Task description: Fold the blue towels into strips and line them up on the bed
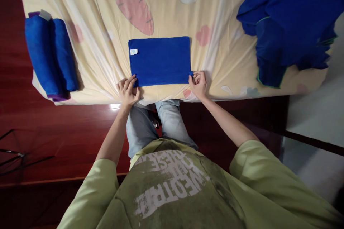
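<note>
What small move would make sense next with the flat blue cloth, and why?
Perhaps roll the cloth forward from its near edge: the left hand and right hand are at its near corners, and two blue rolls lie off to the left.

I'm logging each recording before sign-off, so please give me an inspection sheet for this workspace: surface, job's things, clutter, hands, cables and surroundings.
Surface: cream sheet with carrot and rabbit prints, creased in places.
Job's things: folded blue cloth, lying flat near the sheet's front edge; white tag at its far left corner.
Clutter: rolled blue bundle at the left; rumpled blue heap at the right.
Hands: left hand has its fingers at the cloth's near left corner, grip unclear; right hand pinches the near right corner.
Cables: nothing seen.
Surroundings: shiny dark red floor; thin black frame at the lower left.
</note>
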The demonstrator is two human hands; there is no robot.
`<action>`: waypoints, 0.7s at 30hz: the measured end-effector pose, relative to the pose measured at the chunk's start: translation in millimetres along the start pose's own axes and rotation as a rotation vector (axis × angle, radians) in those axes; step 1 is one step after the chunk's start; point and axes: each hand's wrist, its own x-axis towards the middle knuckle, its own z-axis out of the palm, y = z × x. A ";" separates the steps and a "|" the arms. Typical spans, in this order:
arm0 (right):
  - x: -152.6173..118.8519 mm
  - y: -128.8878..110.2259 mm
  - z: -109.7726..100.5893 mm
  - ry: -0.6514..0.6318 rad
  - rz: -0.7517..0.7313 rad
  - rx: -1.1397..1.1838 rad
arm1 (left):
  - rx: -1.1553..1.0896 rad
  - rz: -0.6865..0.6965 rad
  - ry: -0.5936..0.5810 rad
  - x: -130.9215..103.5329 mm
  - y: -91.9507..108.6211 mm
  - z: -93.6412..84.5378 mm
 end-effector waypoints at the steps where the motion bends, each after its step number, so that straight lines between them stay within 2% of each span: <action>1: -0.3 1.0 -0.2 0.013 -0.021 -0.009 | -0.002 0.002 -0.006 0.3 0.1 -0.2; 4: -1.2 2.0 -1.9 -0.001 -0.094 -0.031 | 0.000 -0.018 -0.020 1.2 -0.6 0.3; 9: -0.8 -0.5 -5.1 -0.124 -0.208 -0.043 | -0.021 -0.089 -0.057 2.2 -2.2 2.0; 14: 1.0 -4.7 -9.8 -0.218 -0.266 -0.036 | -0.058 -0.071 -0.012 2.0 -6.1 3.5; 21: 3.5 -8.7 -16.9 -0.284 -0.330 -0.091 | -0.103 -0.030 0.041 1.7 -8.0 3.0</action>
